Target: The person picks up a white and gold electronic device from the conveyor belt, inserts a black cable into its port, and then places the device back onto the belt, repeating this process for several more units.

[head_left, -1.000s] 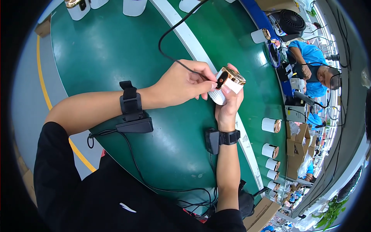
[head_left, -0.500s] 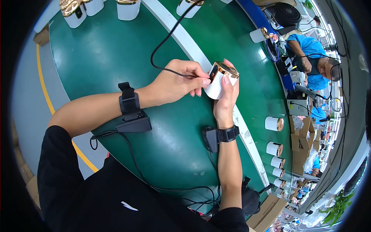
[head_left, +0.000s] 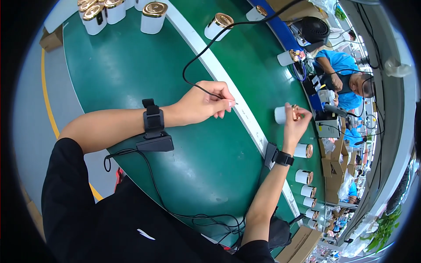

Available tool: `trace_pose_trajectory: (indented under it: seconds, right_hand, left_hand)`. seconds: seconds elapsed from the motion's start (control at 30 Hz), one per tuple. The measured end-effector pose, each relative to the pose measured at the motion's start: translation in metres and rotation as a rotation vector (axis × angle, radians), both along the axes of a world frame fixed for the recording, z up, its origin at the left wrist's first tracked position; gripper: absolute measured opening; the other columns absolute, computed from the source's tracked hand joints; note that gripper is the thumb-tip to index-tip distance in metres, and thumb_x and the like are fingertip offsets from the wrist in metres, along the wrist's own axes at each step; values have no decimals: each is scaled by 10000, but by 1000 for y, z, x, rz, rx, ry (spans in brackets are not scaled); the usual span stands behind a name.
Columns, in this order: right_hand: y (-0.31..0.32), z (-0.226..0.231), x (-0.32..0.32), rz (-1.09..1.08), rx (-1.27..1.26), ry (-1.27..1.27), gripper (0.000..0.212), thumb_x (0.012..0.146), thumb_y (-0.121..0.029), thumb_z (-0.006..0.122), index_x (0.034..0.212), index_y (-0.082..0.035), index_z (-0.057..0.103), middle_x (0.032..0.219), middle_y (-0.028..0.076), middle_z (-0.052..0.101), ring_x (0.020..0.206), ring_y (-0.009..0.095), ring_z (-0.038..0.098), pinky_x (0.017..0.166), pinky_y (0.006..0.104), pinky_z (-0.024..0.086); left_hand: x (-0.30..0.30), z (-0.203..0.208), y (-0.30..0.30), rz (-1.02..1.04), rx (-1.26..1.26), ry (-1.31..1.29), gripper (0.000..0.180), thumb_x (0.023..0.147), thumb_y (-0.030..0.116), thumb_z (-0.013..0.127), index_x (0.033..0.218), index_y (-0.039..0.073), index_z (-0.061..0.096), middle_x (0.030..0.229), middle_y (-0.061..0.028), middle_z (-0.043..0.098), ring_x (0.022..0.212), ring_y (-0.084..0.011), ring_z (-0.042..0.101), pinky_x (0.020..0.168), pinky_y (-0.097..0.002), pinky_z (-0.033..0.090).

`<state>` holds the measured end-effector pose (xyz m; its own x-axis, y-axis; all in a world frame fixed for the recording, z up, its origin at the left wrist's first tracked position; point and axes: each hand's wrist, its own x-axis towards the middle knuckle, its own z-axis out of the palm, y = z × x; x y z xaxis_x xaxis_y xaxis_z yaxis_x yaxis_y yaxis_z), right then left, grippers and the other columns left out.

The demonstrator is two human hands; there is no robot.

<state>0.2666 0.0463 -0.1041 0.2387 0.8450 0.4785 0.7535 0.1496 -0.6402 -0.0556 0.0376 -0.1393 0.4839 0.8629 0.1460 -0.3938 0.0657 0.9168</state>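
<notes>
Pinching the end of a thin black cable (head_left: 212, 42), our left hand (head_left: 208, 103) hangs over the green tabletop (head_left: 127, 79), just beside the white strip (head_left: 209, 63) that runs across it. Thumb and index finger closed on the cable; its tip pokes out beyond them. Our right hand (head_left: 297, 123) reaches past the strip, toward the tabletop's right edge, at a white unit (head_left: 280, 115) with a gold top. Fingers there curve round the gold part, slightly apart; we cannot tell whether they grip it or merely touch, nor whether its base meets the surface. Cable end and unit: well apart.

Nearer us along the right edge, a row of similar units (head_left: 303, 176) lines up. More of the kind, grouped units (head_left: 94, 20), crowd the far left corner; a single unit (head_left: 153, 18) stands nearby, left of the strip. Black straps on both our wrists: left strap (head_left: 154, 120), right strap (head_left: 283, 158). Beyond the right edge we note a person in blue (head_left: 348, 83), a black fan (head_left: 315, 29) and open cardboard boxes (head_left: 337, 162).
</notes>
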Motion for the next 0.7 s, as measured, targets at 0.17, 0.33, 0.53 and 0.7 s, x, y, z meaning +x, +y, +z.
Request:
trace_pose_trajectory:
  seconds: [0.17,0.33,0.53,0.7]
  right_hand:
    - [-7,30,1,-130,-103,-505,289,864,-257,754,823,-48,557,1127,125,610,911,171,585,792,306,477]
    - [-110,125,-99,598,414,399,306,960,-262,573,849,20,614,923,91,671,865,215,637,782,320,499]
    - [-148,178,-146,1556,468,879,258,901,-78,503,648,-121,477,560,53,561,437,159,546,441,322,465]
    - [-143,182,-117,1599,267,996,287,870,16,429,633,-148,438,532,24,485,410,142,477,428,316,437]
  left_hand:
    - [6,3,1,23,2,52,87,939,78,624,886,11,609,837,-46,646,675,-73,592,582,-220,482]
    - [-6,2,1,73,-19,95,88,939,89,633,894,15,617,840,-46,655,677,-71,596,579,-217,481]
    - [19,13,8,9,-14,96,103,945,111,641,907,17,624,841,-40,664,686,-65,600,583,-211,481]
    - [32,19,13,37,-21,118,99,950,117,639,915,25,627,848,-40,669,692,-62,601,590,-209,483]
